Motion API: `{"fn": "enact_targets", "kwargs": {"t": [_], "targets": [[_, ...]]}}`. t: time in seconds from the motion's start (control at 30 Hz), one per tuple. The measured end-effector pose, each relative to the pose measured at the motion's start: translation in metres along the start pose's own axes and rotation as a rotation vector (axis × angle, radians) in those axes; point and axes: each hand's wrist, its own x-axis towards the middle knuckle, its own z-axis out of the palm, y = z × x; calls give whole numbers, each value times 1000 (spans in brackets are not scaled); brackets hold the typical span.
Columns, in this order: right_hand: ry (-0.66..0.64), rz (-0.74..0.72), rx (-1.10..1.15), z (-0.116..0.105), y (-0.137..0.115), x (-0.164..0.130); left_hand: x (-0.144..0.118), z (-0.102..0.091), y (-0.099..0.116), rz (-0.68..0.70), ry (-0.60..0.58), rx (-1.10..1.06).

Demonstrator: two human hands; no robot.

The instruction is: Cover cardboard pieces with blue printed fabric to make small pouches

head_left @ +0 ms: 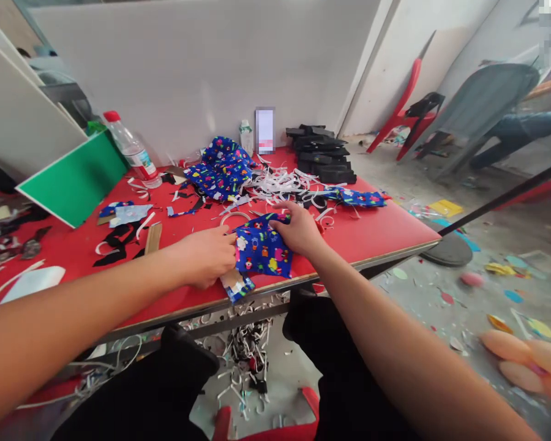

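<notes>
A small piece of dark blue cotton fabric printed with bright cartoon figures (262, 248) is being held flat at the near edge of the red-topped work table (386, 233). The left hand (206, 256) is being closed on the cloth's left side, fingers curled in a pinch; the right hand (298, 229) is being pressed on the upper right corner, fingers bent and gripping it. For this to be done well, the cloth is probably best kept taut between both grips, with edges aligned and fingertips near the rim. The piece is looking folded or layered, with a paler lining showing at its lower left corner overhanging the table edge. White strip offcuts (280, 182) are lying just behind.
</notes>
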Motion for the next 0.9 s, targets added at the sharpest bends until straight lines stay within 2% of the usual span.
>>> {"fn": "enact_targets", "kwargs": {"t": [0.03, 0.07, 0.13, 0.17, 0.2, 0.23, 0.27, 0.3, 0.37, 0.53, 0.7, 0.8, 0.9], "targets": [[19, -5, -22, -1, -2, -1, -6, -2, -3, 121, -180, 69], [44, -27, -47, -4, -6, -3, -12, -4, -7, 160, -243, 133], [85, -130, -109, -13, -14, -13, -24, -5, -13, 119, -239, 185], [73, -236, -173, -19, -17, -19, -29, -5, -16, 70, -208, 178], [-6, -343, -221, -24, -19, -26, -35, -3, -18, 21, -179, 151], [-177, -437, -236, -29, -19, -34, -41, -1, -20, -22, -154, 111], [-362, -493, -233, -34, -16, -41, -47, 3, -21, -64, -127, 61], [-476, -494, -229, -36, -12, -47, -53, 6, -22, -103, -99, 5], [-560, -479, -228, -37, 0, -55, -67, 15, -24, -186, -21, -106], [-473, -516, -182, -22, 24, -49, -97, 33, -27, -301, 149, -272], [-341, -558, -242, -7, 20, -36, -116, 30, -40, -282, 162, -132], [-236, -448, -317, -3, 11, -37, -126, 25, -50, -270, 183, -86], [-123, -293, -246, 4, -1, -43, -135, 25, -56, -272, 214, -81]]}}
